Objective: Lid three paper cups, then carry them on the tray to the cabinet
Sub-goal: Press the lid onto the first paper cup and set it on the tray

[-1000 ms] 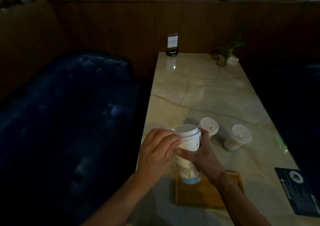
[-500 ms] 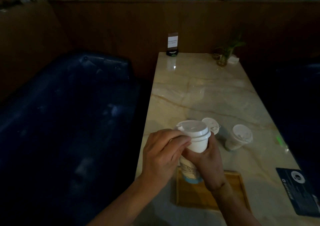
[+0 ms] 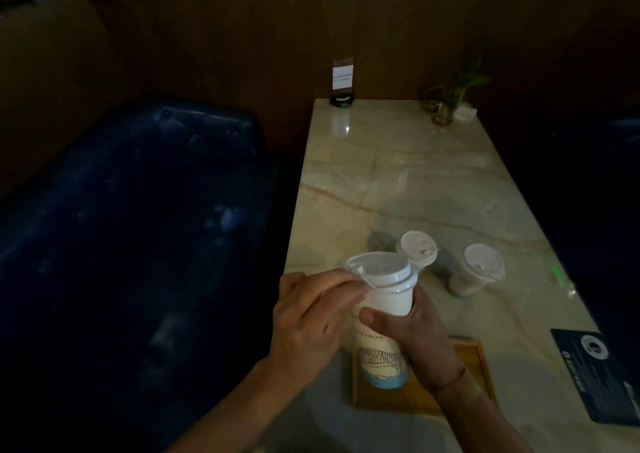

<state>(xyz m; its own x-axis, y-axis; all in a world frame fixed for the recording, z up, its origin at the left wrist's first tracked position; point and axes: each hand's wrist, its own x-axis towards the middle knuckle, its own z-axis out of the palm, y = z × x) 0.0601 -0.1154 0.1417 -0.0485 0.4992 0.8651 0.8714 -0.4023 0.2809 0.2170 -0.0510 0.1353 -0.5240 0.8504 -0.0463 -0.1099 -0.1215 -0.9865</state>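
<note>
A tall white paper cup (image 3: 384,334) with a blue base and a line drawing stands over the wooden tray (image 3: 467,383). My right hand (image 3: 419,338) is wrapped around its middle. A white plastic lid (image 3: 379,269) sits on its rim, and my left hand (image 3: 311,314) pinches the lid's left edge and flap. Two more lidded cups stand on the table behind: one (image 3: 417,248) just past the held cup, another (image 3: 476,272) further right.
The marble table (image 3: 398,182) runs away from me. At its far end stand a small sign holder (image 3: 342,83) and a potted plant (image 3: 448,102). A dark card (image 3: 599,366) lies at the right edge. A blue upholstered seat (image 3: 138,227) fills the left.
The cup has come up and a little toward me and to the right. My left fingers have shifted onto the lid's left edge.
</note>
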